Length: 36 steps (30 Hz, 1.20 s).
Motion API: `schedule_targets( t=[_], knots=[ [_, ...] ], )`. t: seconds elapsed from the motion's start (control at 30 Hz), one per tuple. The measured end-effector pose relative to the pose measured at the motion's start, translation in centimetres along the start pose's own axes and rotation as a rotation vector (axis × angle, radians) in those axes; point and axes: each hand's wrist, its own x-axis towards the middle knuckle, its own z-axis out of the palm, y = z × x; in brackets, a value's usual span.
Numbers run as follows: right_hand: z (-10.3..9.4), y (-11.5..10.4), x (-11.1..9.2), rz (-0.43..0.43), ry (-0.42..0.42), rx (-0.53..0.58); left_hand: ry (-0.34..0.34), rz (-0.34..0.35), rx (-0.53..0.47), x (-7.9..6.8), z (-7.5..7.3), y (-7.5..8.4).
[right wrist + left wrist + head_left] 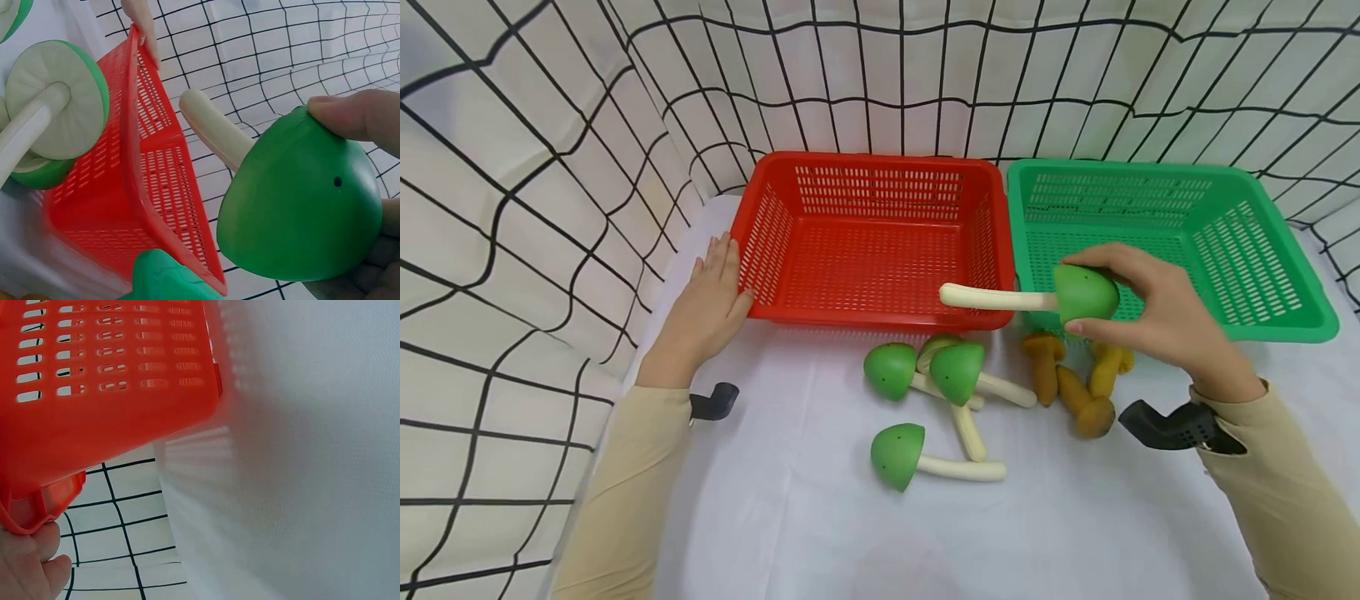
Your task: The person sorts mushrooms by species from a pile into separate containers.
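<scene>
My right hand (1157, 312) grips a green-capped toy mushroom (1078, 293) by its cap, held above the table near the green basket (1292, 321); its cream stem points left over the red basket's (760, 242) front right corner. The right wrist view shows this mushroom (300, 200) close up, with fingers (356, 115) on its cap. My left hand (711, 300) lies flat with straight fingers against the red basket's left wall. Several more green mushrooms (897, 454) and brown mushrooms (1078, 400) lie on the white cloth in front of the baskets.
Both baskets are empty and stand side by side at the back of the white-covered table (790, 517). A white cloth with a black grid (512, 208) walls the area on the left and behind. The red basket's corner (37, 512) fills the left wrist view.
</scene>
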Motion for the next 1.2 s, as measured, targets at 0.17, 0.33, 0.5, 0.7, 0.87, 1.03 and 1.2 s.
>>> schedule_targets(
  t=[0.17,0.33,0.5,0.7,0.87,1.03,1.2],
  knots=[
    [1.3,0.4,1.3,0.066,-0.015,0.026,0.004,0.0,0.003,0.1,0.1,0.0],
    [2.6,0.8,2.7,0.074,-0.032,0.046,0.008,0.0,0.003,0.1,0.1,0.0],
    [4.1,1.3,3.7,0.069,-0.026,0.105,0.011,0.002,-0.003,0.2,0.1,0.0],
    [5.8,1.5,4.9,0.057,-0.01,0.169,0.013,0.0,-0.002,0.2,0.2,0.0],
    [6.7,1.4,5.7,0.07,-0.021,0.194,0.008,-0.003,-0.007,0.2,0.1,0.1],
    [7.3,1.6,6.2,0.085,-0.027,0.22,0.003,-0.008,-0.004,0.1,0.0,0.1],
    [8.0,1.8,6.6,0.122,-0.031,0.212,0.009,-0.01,0.0,0.1,0.0,0.2]
  ],
)
